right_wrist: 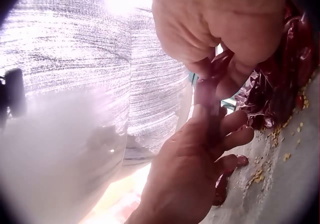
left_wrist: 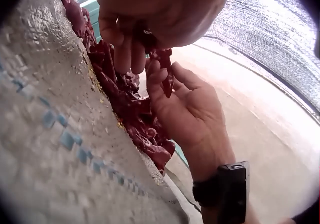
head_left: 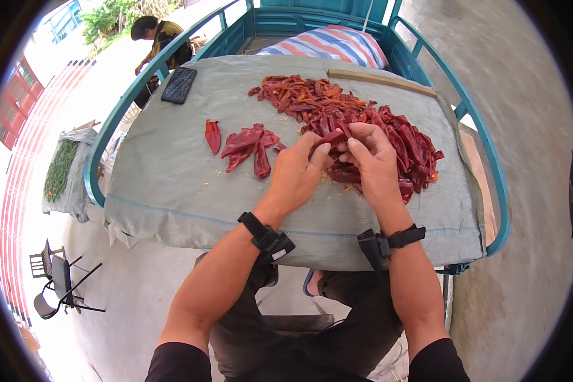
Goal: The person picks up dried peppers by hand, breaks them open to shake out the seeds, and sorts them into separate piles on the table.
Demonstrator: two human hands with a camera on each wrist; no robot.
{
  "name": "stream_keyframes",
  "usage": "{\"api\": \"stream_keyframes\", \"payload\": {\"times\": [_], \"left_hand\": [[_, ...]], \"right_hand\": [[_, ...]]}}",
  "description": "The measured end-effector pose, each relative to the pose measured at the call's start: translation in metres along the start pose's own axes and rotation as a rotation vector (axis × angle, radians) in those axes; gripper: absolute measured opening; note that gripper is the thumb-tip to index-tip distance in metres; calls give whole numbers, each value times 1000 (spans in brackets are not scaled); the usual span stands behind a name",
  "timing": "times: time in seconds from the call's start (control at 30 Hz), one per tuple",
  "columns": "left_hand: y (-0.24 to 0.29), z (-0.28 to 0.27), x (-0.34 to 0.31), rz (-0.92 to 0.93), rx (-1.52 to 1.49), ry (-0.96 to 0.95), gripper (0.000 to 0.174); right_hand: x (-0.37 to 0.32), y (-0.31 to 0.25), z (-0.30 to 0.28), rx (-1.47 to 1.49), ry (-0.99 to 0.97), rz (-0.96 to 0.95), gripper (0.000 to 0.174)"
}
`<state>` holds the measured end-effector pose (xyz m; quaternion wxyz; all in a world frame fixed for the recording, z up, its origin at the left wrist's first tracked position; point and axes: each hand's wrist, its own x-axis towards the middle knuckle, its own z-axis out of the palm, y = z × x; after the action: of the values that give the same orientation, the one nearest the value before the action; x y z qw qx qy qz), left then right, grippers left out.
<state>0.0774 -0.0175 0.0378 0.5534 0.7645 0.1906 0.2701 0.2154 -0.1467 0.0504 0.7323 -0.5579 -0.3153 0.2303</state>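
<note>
A dried red chili pepper stretches between both hands above the sack-covered surface. My left hand pinches one end between thumb and fingers, while my right hand grips the other. In the left wrist view the pepper shows its pointed tip by the right thumb and fingers. The right wrist view has the left thumb lying along the pepper. Under and beyond the hands lies a heap of dark red peppers. Several flattened peppers rest left of the left hand.
Orange-red pepper pieces spread behind the heap, with yellow seeds scattered around. A black phone and a wooden stick lie farther back. Teal cart rails border the surface. Behind it are a striped bag and a bending person.
</note>
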Motion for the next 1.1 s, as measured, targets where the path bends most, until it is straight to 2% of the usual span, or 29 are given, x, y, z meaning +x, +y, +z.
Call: {"api": "stream_keyframes", "payload": {"times": [0.13, 0.2, 0.3, 0.37, 0.4, 0.43, 0.53, 0.63, 0.7, 0.73, 0.83, 0.93, 1.03, 1.1], "left_hand": [[-6, 0, -5, 178, 152, 85, 24], [-10, -5, -6, 239, 231, 107, 25], [-14, -17, 2, 311, 285, 314, 28], [8, -37, 3, 134, 450, 400, 31], [11, -46, 6, 104, 513, 463, 32], [12, -56, 8, 73, 577, 528, 34], [-1, -79, 14, 156, 825, 691, 35], [-13, -82, 20, 350, 936, 833, 34], [0, -75, 18, 414, 828, 799, 30], [5, -71, 16, 445, 773, 784, 28], [9, -53, 10, 478, 616, 556, 22], [3, -35, 9, 536, 606, 345, 19], [-2, -25, 6, 548, 648, 223, 22], [-3, -24, 6, 503, 636, 242, 23]], "right_hand": [[-1, 1, 5, -140, 32, -101, 23], [0, 1, 6, -156, 25, -91, 21], [-2, -3, 9, -213, 27, -85, 18], [-3, -2, 11, -223, 29, -82, 19], [-2, 1, 12, -207, 24, -84, 20], [1, 4, 15, -191, 17, -86, 22], [7, 15, 33, -68, -105, -113, 36], [-2, 6, 58, -354, -326, -322, 56], [-5, 17, 65, -582, -397, -486, 63], [-4, 18, 61, -708, -334, -499, 64], [3, 17, 41, -1058, -136, -571, 70], [7, 9, 23, -1204, -34, -479, 68], [9, 18, 20, -1413, -20, -517, 66], [8, 26, 19, -1468, -62, -505, 60]]}}
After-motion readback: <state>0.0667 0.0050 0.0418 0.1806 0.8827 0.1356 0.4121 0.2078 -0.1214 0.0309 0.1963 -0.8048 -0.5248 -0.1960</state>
